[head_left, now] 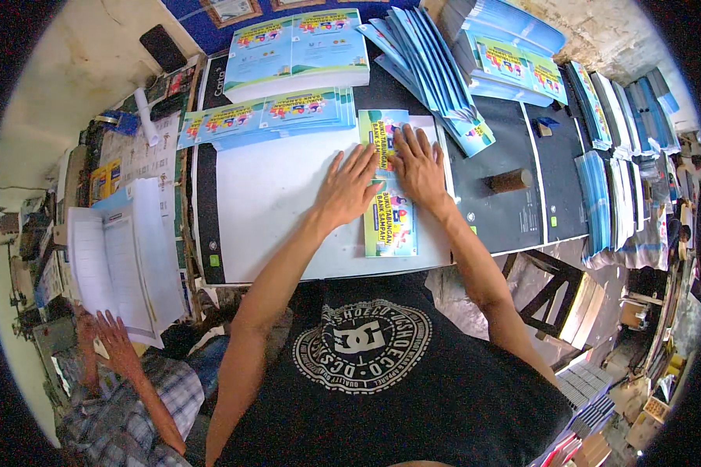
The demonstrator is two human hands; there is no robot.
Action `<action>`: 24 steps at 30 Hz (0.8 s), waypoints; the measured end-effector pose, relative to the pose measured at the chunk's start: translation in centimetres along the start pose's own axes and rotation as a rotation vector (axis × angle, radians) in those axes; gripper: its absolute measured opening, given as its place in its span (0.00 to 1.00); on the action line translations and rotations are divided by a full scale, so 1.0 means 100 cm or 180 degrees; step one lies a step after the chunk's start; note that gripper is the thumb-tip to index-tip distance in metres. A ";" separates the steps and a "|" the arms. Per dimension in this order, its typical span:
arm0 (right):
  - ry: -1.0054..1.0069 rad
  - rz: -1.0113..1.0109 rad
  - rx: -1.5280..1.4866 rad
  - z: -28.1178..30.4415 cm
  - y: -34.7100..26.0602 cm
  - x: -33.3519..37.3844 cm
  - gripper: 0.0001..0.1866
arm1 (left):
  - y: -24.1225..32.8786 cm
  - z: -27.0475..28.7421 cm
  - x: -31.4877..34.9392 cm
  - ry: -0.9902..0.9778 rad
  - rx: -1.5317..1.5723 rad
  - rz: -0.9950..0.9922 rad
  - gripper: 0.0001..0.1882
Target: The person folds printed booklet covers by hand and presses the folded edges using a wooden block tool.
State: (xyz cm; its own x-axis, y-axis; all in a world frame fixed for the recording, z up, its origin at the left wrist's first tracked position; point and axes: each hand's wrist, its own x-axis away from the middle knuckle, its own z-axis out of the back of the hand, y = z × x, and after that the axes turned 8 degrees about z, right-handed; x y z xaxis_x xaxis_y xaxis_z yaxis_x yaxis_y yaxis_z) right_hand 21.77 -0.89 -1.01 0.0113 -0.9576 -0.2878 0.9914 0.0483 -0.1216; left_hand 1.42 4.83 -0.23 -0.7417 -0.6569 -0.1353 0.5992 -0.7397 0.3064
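Beneath both my hands lies a long printed booklet [392, 227], blue, green and yellow with two cover panels, on a large white sheet [284, 226]. My left hand [346, 187] rests flat with fingers stretched, its fingertips beside the booklet's left edge and its thumb over the middle. My right hand [420, 167] lies on the upper right part, fingers extended and pressing along the right edge. Part of the upper panel is hidden by that hand. A row of overlapping printed sheets [288, 117] lies beyond my left hand.
Behind stands a thick stack of printed sheets [296, 50]. Folded booklets [428, 70] fan out beside another stack [514, 66]. A brown cylinder [509, 181] lies on the black table at right, before upright bundles [596, 202]. At lower left, a co-worker's hands [117, 346] handle white pages [125, 261].
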 end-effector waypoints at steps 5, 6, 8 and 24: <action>-0.0047 -0.0066 0.0037 0.000 0.005 0.002 0.30 | 0.009 0.002 -0.045 -0.0030 0.0055 -0.0062 0.31; -0.0040 -0.0078 0.0051 -0.001 0.006 0.000 0.30 | 0.013 0.002 -0.059 -0.0024 0.0172 -0.0105 0.30; 0.0041 -0.0082 -0.0110 -0.002 0.005 0.001 0.30 | 0.013 -0.002 -0.080 -0.0038 0.0295 -0.0193 0.28; 0.0099 0.0024 -0.0202 0.004 0.008 -0.014 0.32 | -0.006 -0.024 -0.096 0.0332 0.0661 -0.0189 0.23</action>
State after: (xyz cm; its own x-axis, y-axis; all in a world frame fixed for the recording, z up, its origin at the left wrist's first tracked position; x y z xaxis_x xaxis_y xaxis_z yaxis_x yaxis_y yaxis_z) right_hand 22.56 0.41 -0.30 0.0137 -0.9480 -0.3181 0.9810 0.0742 -0.1791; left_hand 8.89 11.22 -1.41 -0.7322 -0.6327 -0.2521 0.4726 -0.7385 0.4809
